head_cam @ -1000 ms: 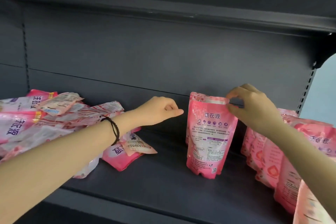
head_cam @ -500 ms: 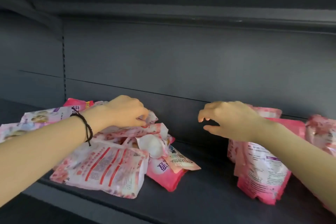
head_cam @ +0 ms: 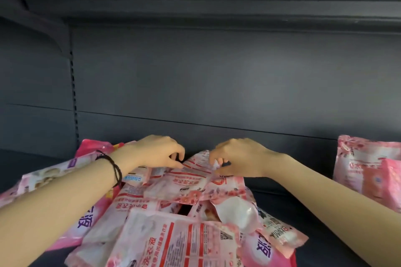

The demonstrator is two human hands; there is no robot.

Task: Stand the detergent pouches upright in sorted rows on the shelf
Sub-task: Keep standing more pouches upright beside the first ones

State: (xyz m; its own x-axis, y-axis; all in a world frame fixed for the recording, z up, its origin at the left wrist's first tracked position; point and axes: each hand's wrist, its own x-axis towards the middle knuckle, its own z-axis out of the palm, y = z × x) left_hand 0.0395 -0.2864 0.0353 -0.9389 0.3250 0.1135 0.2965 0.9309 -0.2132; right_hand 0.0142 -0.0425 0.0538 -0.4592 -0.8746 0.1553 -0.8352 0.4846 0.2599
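Observation:
A loose heap of pink and white detergent pouches [head_cam: 173, 236] lies flat on the dark shelf [head_cam: 303, 219], filling the lower middle of the view. On top of the heap lies a pale pink pouch [head_cam: 186, 182]. My left hand [head_cam: 156, 151], a black cord round its wrist, pinches that pouch's far edge on the left. My right hand [head_cam: 238, 156] pinches the same far edge on the right. Upright pink pouches [head_cam: 368, 171] stand at the right edge of the view.
The grey back panel [head_cam: 217, 84] rises behind the heap, with a slotted upright [head_cam: 72, 84] at the left. The underside of an upper shelf [head_cam: 217, 13] runs across the top. Bare shelf lies between the heap and the standing pouches.
The view has swung left onto the heap. My right hand left the standing pouch and came across to the top pouch. Both hands now pinch its far edge.

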